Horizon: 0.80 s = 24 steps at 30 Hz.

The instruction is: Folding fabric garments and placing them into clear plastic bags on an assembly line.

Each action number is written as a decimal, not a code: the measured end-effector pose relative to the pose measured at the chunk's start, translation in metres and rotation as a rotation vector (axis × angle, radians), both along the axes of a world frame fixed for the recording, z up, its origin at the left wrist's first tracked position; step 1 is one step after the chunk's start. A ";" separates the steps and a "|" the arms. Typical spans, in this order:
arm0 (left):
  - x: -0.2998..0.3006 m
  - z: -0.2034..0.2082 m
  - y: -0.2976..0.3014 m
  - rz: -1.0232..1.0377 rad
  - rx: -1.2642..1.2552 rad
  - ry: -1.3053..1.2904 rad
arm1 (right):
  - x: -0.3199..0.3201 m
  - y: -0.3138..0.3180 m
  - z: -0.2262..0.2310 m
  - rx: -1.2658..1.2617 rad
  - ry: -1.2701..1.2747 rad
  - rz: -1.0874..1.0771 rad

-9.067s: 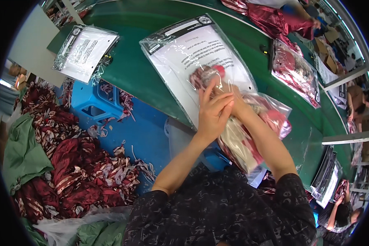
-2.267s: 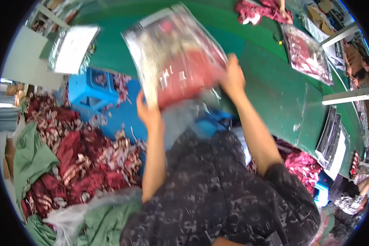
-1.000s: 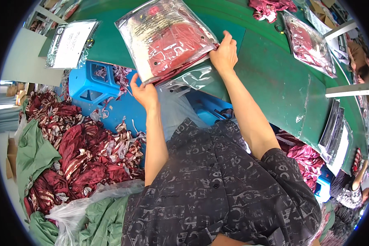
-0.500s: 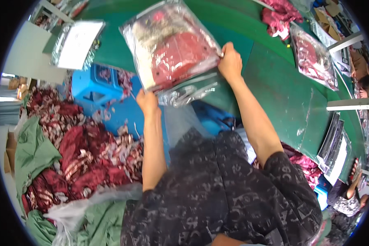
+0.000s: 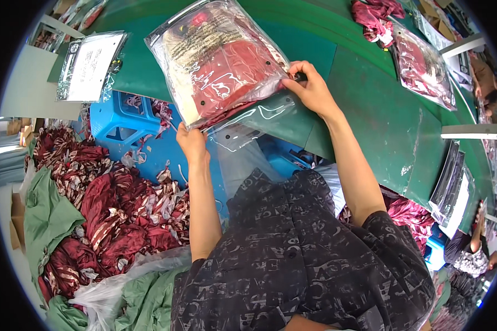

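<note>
A clear plastic bag [image 5: 234,69] with folded red and cream fabric inside lies tilted over the green table. Its transparent flap [image 5: 243,126] hangs loose on the side toward me, with small dark holes in it. My left hand [image 5: 193,144] is closed on the near left corner of the bag. At the right corner, my right hand [image 5: 310,91] pinches the bag's edge between thumb and fingers. What lies beneath the bag is hidden.
Left of the table are a blue plastic stool [image 5: 121,118] and a heap of dark red patterned fabric [image 5: 116,215]. Flat bags with white sheets [image 5: 88,66] lie at the far left. Another filled bag [image 5: 422,69] lies at right, near a white post [image 5: 472,131]. A person [image 5: 469,256] is at far right.
The bag has shifted slightly left, with both hands still at its corners. My right hand's fingers have bent in more over the corner. The flap now lies spread flatter.
</note>
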<state>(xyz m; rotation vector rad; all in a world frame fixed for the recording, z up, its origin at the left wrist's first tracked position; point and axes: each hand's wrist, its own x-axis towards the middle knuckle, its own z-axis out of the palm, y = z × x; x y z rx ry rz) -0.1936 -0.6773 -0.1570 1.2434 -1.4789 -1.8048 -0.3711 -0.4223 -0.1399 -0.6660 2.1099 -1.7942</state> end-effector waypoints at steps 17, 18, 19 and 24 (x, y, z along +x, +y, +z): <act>0.008 -0.018 -0.020 -0.205 -0.058 0.093 | -0.030 -0.016 0.000 0.534 0.257 -0.270; 0.019 -0.002 -0.023 -0.435 0.040 0.114 | -0.023 -0.009 -0.003 0.448 0.259 -0.265; 0.032 0.011 -0.029 -0.665 0.140 0.131 | -0.017 -0.002 -0.005 0.363 0.260 -0.263; 0.067 0.098 -0.107 -1.120 -0.539 -0.360 | 0.036 0.032 -0.006 0.419 0.655 -0.309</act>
